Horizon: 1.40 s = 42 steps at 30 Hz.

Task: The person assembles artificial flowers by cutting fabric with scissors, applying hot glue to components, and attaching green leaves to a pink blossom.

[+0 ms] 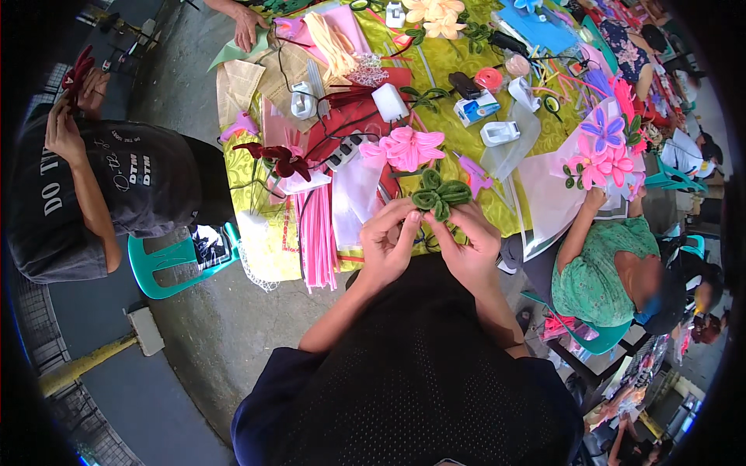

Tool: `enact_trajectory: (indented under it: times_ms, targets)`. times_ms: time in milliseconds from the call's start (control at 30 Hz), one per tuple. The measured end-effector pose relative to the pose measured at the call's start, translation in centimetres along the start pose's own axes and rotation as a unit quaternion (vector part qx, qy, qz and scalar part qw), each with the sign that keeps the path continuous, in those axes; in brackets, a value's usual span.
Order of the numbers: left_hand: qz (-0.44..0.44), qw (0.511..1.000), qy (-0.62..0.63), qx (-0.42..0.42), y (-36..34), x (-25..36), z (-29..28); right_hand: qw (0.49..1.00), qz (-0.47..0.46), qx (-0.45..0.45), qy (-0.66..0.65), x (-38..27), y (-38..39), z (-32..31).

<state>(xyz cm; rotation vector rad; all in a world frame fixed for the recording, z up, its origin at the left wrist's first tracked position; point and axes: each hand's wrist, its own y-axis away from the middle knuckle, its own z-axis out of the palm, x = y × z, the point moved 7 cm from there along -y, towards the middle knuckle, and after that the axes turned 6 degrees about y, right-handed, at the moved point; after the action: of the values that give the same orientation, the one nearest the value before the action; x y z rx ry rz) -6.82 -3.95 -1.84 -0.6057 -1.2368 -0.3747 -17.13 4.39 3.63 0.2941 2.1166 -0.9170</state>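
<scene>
My left hand (388,241) and my right hand (466,241) meet at the table's near edge, both pinching a looped dark green fuzzy leaf cluster (439,190) at its lower part. Just behind it lie a pink fuzzy flower (408,149) and a lilac glue gun (474,175). To the left of my hands, a bundle of long pink fuzzy stems (315,241) hangs over the table's edge, beside a pale pink sheet (353,202).
The yellow-covered table (509,217) holds tape dispensers (497,133), a power strip (346,151), cables and craft sheets. A person in dark clothing (93,194) stands left by a teal chair (163,264). Another in green (602,272) sits right with a bouquet (598,147). A co-worker's hand (245,27) is across the table.
</scene>
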Motion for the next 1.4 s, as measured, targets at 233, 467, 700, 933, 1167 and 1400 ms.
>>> enact_trajectory:
  times_ms: [233,467,700,933,1167,1400]
  targets:
    - [-0.034,0.997,0.06,0.038,0.0,-1.1,-0.3,0.999,0.013,0.039,-0.005,0.4,0.6,0.3]
    - [-0.084,0.988,0.106,0.073,-0.1,-1.5,-0.2,0.997,0.063,0.047,-0.019,1.7,2.0,0.9]
    - [-0.14,0.974,0.162,0.07,0.0,-1.5,-0.2,0.996,0.053,0.06,-0.048,2.8,3.4,1.1]
    - [-0.149,0.969,0.184,0.067,-0.5,-0.3,0.0,0.998,-0.014,-0.018,-0.063,0.0,0.2,1.0]
    - [-0.145,0.98,0.108,0.077,-0.5,-0.5,0.0,0.971,0.185,-0.011,-0.152,2.2,1.3,1.3]
    - [-0.11,0.986,0.121,0.042,0.1,-0.6,0.5,0.985,0.129,0.004,-0.116,2.8,1.5,0.8]
